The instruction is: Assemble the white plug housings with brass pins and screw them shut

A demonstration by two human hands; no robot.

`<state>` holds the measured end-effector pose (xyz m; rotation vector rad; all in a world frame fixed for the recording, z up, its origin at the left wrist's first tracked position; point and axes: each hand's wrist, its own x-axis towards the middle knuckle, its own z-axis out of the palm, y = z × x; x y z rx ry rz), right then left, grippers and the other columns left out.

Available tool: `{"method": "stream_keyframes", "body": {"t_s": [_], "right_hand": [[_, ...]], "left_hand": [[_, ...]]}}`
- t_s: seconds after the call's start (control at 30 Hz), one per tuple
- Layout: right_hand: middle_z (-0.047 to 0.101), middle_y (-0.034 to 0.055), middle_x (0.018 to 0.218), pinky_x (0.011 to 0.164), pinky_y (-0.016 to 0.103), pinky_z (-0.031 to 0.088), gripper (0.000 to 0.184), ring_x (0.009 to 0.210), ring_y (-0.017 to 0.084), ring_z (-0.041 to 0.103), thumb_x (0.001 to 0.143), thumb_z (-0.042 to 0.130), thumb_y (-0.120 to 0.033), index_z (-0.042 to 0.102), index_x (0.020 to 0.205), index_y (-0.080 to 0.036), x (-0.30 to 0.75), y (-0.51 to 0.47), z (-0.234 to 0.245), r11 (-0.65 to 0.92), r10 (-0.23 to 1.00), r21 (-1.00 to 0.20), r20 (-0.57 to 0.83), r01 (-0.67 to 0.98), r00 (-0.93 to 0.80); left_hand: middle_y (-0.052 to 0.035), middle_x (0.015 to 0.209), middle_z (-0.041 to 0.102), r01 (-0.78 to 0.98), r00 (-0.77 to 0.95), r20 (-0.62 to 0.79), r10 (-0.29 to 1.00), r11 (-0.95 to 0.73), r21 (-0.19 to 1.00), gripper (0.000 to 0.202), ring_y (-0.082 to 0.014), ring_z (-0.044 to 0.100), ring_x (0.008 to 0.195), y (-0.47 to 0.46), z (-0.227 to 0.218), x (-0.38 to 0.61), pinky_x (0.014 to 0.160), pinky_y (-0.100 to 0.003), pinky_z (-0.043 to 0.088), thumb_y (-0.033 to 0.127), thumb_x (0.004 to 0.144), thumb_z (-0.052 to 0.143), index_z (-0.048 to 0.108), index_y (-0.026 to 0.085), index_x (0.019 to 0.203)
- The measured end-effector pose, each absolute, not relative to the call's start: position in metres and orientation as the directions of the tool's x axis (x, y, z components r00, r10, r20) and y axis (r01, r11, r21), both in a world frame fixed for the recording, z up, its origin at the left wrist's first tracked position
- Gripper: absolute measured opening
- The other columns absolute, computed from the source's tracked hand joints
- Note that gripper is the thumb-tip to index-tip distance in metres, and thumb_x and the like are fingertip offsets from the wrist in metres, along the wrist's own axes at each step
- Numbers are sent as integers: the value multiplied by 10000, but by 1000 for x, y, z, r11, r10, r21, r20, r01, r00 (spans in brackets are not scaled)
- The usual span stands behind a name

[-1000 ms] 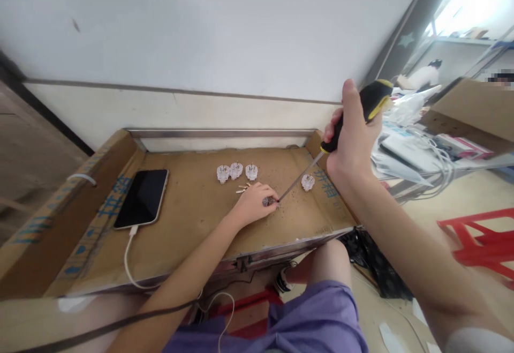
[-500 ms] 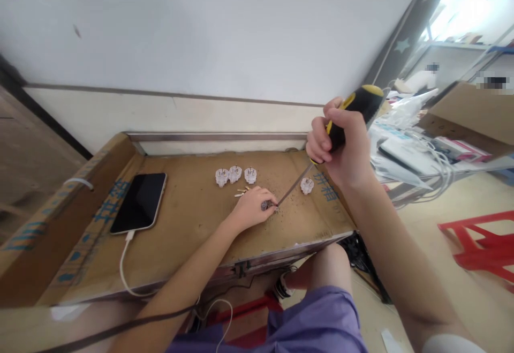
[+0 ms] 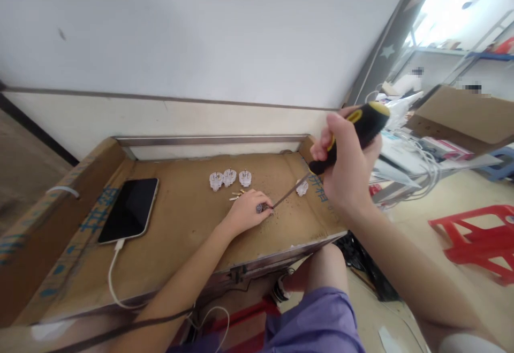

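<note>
Meanwhile the right grip [image 3: 345, 176], clamped on the screwdriver [image 3: 367, 120], has rolled it — driving on — left grip [image 3: 243, 215] pinching the part [image 3: 260, 208]

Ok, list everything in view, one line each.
clear plastic plug bodies: four, transparent, three in a row mid-bench, one apart at right.
small brass pins: a few, beside the row.
black smartphone: one, left side, on a white cable.
brown cardboard sheet: one, lining the bench.
red plastic stool: one, floor at right.
small dark part: one, mid-bench.
black-and-yellow-handled screwdriver: one, tip at the small dark part.
left hand: one, holding the small dark part.
right hand: one, raised, gripping the screwdriver handle.
</note>
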<state>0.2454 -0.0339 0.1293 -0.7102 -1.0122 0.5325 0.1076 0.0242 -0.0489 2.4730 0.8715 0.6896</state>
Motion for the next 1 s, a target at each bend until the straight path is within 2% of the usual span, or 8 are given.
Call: {"method": "stream_keyframes", "body": {"t_s": [0.1, 0.33, 0.43, 0.57, 0.67, 0.8, 0.9, 1.0], "right_hand": [[394, -59, 561, 319, 213, 254, 258, 371, 67, 334, 756, 677, -368, 461, 718, -231, 234, -29, 123, 730, 536, -684, 568, -4, 624], [383, -67, 561, 312, 195, 274, 247, 375, 64, 341, 770, 665, -321, 436, 755, -230, 239, -29, 126, 711, 579, -703, 564, -26, 589], [400, -75, 531, 335, 198, 307, 209, 370, 70, 368, 769, 649, -290, 452, 745, -224, 244, -42, 125, 690, 640, -723, 589, -33, 493], [392, -81, 453, 348, 190, 275, 169, 349, 69, 327, 734, 588, -189, 428, 682, -207, 251, -62, 125, 627, 759, -756, 540, -186, 364], [406, -81, 447, 356, 202, 301, 190, 343, 78, 330, 737, 608, -221, 421, 703, -215, 262, -63, 127, 586, 808, -781, 544, -216, 225], [507, -43, 519, 437, 256, 419, 304, 419, 118, 485, 770, 667, -393, 436, 686, -215, 275, -50, 131, 601, 794, -799, 601, 34, 88], [542, -21, 587, 484, 259, 446, 244, 503, 127, 549, 775, 677, -337, 489, 707, -197, 275, -43, 135, 622, 736, -746, 661, 238, 147], [507, -41, 602, 481, 251, 430, 194, 477, 97, 507, 754, 676, -194, 485, 722, -195, 271, -43, 138, 593, 805, -805, 592, 20, -50]], "left_hand": [[-1, 914, 667, 462, 684, 295, 668, -709, 534, 45, -182, 559, 891, 24, -48, 108, 844, -320, 428, 234, 811, 602, 643, 216, 812], [-1, 918, 669, 460, 688, 290, 665, -709, 534, 42, -185, 555, 892, 26, -50, 108, 844, -320, 428, 226, 812, 603, 644, 215, 816], [-1, 916, 667, 467, 687, 281, 670, -704, 535, 48, -189, 554, 905, 26, -50, 109, 849, -322, 428, 231, 815, 605, 651, 221, 823], [-1, 914, 663, 473, 685, 270, 677, -695, 541, 50, -191, 551, 928, 25, -49, 109, 862, -324, 424, 236, 820, 605, 653, 228, 832], [0, 921, 662, 465, 692, 270, 670, -699, 543, 54, -189, 548, 929, 25, -48, 109, 861, -320, 421, 240, 826, 600, 651, 230, 836], [4, 923, 661, 459, 693, 279, 665, -705, 541, 49, -187, 548, 920, 26, -50, 108, 848, -315, 420, 241, 828, 603, 649, 225, 828], [6, 908, 659, 467, 695, 268, 667, -703, 537, 47, -187, 547, 912, 27, -50, 108, 836, -313, 418, 242, 829, 606, 648, 223, 822], [7, 892, 658, 474, 703, 253, 665, -703, 530, 48, -188, 545, 901, 27, -49, 108, 825, -313, 415, 245, 831, 608, 648, 221, 820]]}}
